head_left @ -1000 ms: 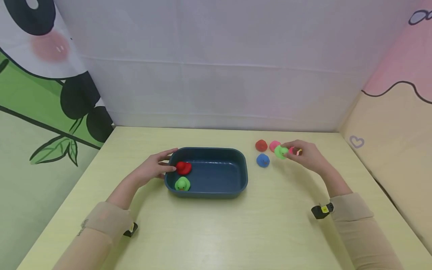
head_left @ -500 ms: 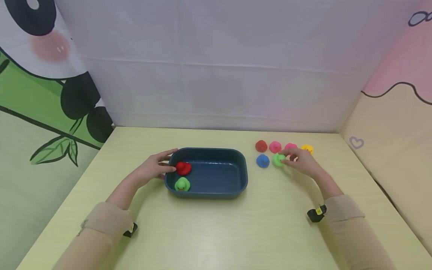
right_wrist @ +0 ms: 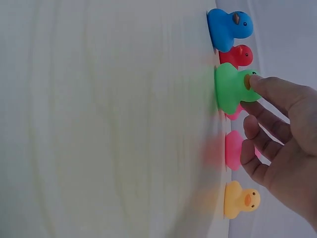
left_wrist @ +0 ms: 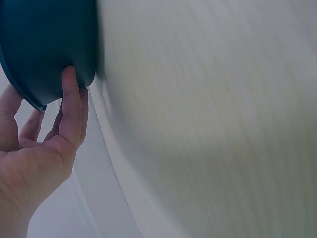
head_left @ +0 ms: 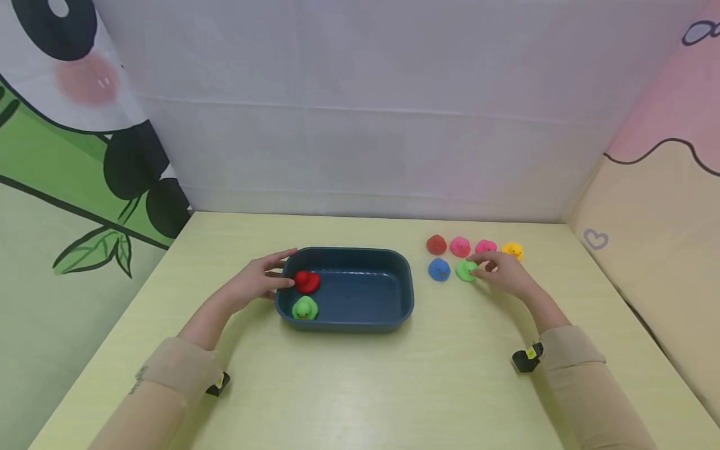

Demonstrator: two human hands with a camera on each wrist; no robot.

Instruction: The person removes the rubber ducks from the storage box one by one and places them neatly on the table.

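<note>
My right hand [head_left: 502,273] pinches a green rubber duck [head_left: 465,270] at the head, the thumb at its beak in the right wrist view. The duck stands upright at the table surface, beside a blue duck [head_left: 439,269]. My left hand [head_left: 254,279] grips the left end of a dark blue tray [head_left: 365,325], one digit over the rim and others against the outer wall [left_wrist: 49,54]. Inside the tray's left end sit a red duck [head_left: 307,282] and another green duck [head_left: 305,308].
Behind the held duck is a row: a red duck [head_left: 436,244], two pink ducks, one at the left [head_left: 460,246] and one at the right [head_left: 486,246], and a yellow duck [head_left: 512,250]. A white backdrop [head_left: 360,156] rises at the table's [head_left: 360,387] far edge.
My right hand has moved the green duck down and toward me, beside the blue duck, uncovering the yellow duck. My left hand and the tray have stayed put.
</note>
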